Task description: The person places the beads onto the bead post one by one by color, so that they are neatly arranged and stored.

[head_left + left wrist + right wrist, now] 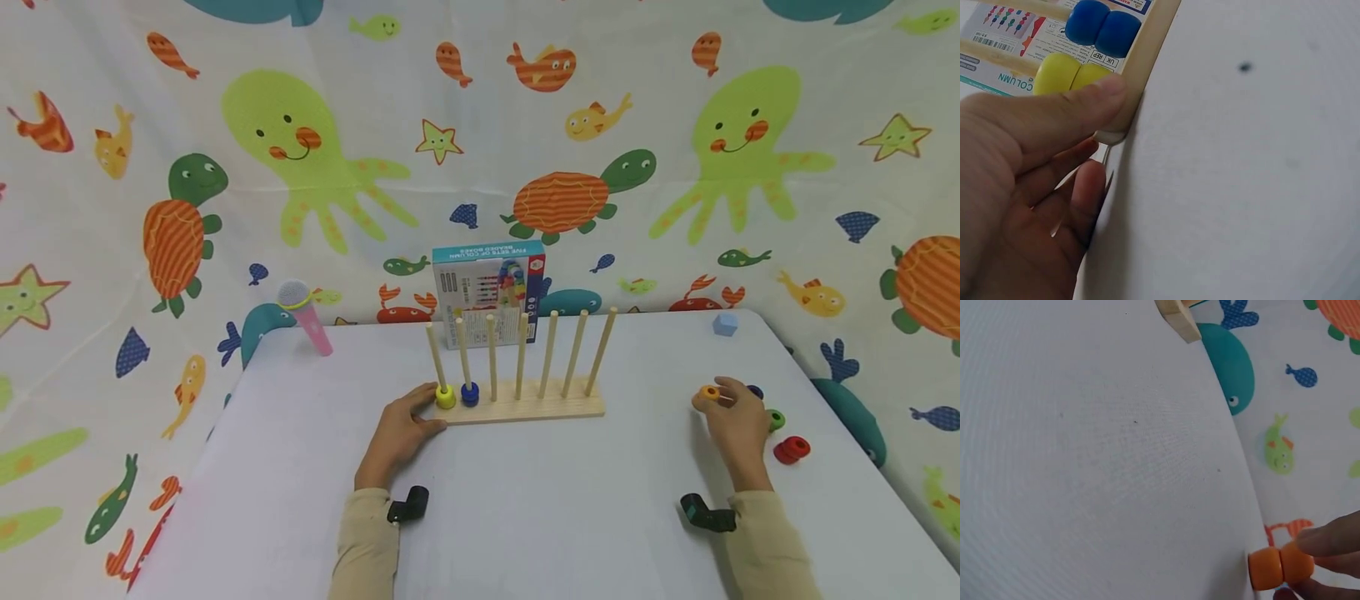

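Loading appears partly complete. On the pale wooden 7-peg rack (536, 407), 2 round yellow beads (446, 397) occupy the leftmost wooden peg (437, 358) and 2 round blue beads (470, 395) the adjacent wooden peg (464, 350); 5 bare wooden pegs (521, 358) remain. Left hand (402, 432): grips the rack's left end. Right hand (737, 429): pinches the upper of 2 stacked round orange beads (1279, 569), right side of the white bench (600, 500). Loose round green (776, 419), red (792, 450) and dark-blue beads (756, 391) nearby appear left to load.

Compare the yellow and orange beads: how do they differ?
The yellow beads sit on the leftmost peg; the orange beads are on no peg. The yellow beads are beside the left hand; the right hand holds the orange beads. Both are pairs of rounded beads.
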A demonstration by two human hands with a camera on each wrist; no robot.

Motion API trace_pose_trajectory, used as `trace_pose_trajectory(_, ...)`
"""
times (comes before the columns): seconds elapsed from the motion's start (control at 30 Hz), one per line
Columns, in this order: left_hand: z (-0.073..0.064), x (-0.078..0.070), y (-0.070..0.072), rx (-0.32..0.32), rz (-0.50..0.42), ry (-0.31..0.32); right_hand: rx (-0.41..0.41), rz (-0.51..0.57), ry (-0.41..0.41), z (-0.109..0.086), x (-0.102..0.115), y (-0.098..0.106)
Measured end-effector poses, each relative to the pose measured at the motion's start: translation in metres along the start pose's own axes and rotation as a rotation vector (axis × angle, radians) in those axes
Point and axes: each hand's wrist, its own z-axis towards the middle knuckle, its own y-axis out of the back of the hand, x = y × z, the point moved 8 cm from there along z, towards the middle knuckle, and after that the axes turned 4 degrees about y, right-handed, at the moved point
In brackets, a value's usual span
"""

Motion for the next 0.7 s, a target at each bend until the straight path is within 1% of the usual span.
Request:
trace_pose_trajectory(0.27,0.001,-0.001,0.001,-0.002,-0.002,-0.001,-0.032,0.025,0.055,0.001,0.001,0.001)
trace_pose_trajectory(0.43,0.000,-0.001,0.000,0.000,0.005,-0.002,-0.095,0.062,0.101,-0.005,0.009,0.008)
trace_pose_trajectory(0.5,0.000,-0.001,0.000,0.001,0.007,-0.002,-0.120,0.066,0.125,-0.009,0.019,0.013)
trace_pose_trajectory(0.57,0.000,0.000,0.000,-0.001,0.005,-0.001,-0.136,0.075,0.159,-0.015,0.033,0.019)
trace_pose_trajectory(0.63,0.000,0.000,0.000,-0.004,0.008,-0.001,-0.147,0.114,0.220,-0.022,0.054,0.024)
trace_pose_trajectory(0.7,0.000,0.000,0.001,-0.003,0.003,0.000,-0.149,0.171,0.298,-0.033,0.079,0.027)
